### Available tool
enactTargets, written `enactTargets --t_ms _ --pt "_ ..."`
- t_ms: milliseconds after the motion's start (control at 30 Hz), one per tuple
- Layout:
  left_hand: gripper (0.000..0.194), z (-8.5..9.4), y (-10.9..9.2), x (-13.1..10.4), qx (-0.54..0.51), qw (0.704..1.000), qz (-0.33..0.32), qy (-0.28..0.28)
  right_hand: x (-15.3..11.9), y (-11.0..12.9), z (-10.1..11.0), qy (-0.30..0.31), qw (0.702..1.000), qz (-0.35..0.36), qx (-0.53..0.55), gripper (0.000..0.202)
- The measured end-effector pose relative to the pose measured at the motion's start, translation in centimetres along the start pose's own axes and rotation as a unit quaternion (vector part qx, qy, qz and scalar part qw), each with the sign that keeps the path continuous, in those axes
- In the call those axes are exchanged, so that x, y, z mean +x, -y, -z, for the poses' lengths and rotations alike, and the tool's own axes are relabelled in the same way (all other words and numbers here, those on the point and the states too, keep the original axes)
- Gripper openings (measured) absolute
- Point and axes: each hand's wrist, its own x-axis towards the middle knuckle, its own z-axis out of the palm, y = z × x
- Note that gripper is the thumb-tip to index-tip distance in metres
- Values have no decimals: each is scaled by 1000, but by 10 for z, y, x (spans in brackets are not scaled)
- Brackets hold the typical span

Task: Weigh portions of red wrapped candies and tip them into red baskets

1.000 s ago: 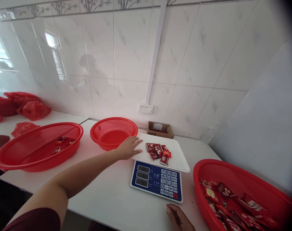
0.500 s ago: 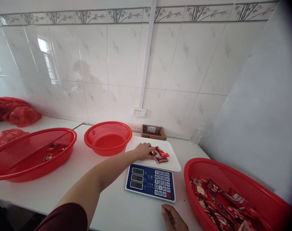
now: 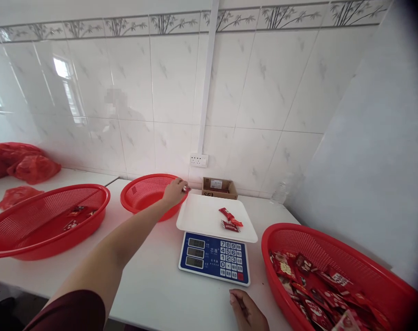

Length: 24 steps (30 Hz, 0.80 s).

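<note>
My left hand [image 3: 175, 191] is over the right rim of the round red basket [image 3: 136, 205]. Its fingers are closed on a small wrapped candy [image 3: 186, 189], of which only an end shows. To its right is the white pan [image 3: 202, 216] of a scale, where a few red wrapped candies [image 3: 230, 220] lie together. Below the pan, the scale's blue keypad and display panel [image 3: 214, 259] faces me. My right hand [image 3: 249, 312] rests near the table's front, just below the scale. Its fingers are curled together, and what they hold, if anything, is hidden.
A large red basket [image 3: 274, 271] with many wrapped candies stands at right. At left is another red basket [image 3: 8, 250] with a few packets, and red plastic bags [image 3: 34, 168] behind. A cardboard box [image 3: 220, 187] and a clear jar [image 3: 281, 191] stand near the wall.
My left hand has moved left off the scale pan to the round basket, carrying a candy. Fewer candies lie on the pan. The right hand stays nearly in place.
</note>
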Motion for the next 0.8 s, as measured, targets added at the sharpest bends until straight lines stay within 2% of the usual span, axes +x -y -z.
enactTargets --t_ms 100,167,233,300,367,433,533,667,733,800 --pt "23 16 34 -6 7 998 58 19 0 0 0 3 1000 -3 -13 34" --pt "27 21 49 -12 12 996 84 42 -1 1 1 10 1000 -8 -21 35" --pt "30 22 56 -17 15 994 93 60 -1 3 2 17 1000 -9 -23 34" --pt "30 20 51 -19 14 994 80 68 -1 6 4 25 999 -10 -24 34" --pt "30 12 34 -19 5 997 41 67 0 7 7 43 999 -12 -29 33" --pt "36 1 7 -17 -8 997 -16 71 1 8 10 65 997 -11 -35 33" --pt "52 -22 -44 -15 -32 986 -120 110 2 9 13 74 996 -4 -41 33" --pt "64 -54 -109 -16 -54 951 -248 175 3 10 14 60 997 6 -38 31" --pt "64 -68 -131 -16 -51 938 -284 191 3 12 13 59 998 7 -36 31" --pt "58 -78 -144 -14 -41 933 -300 194 2 13 12 58 998 9 -28 31"
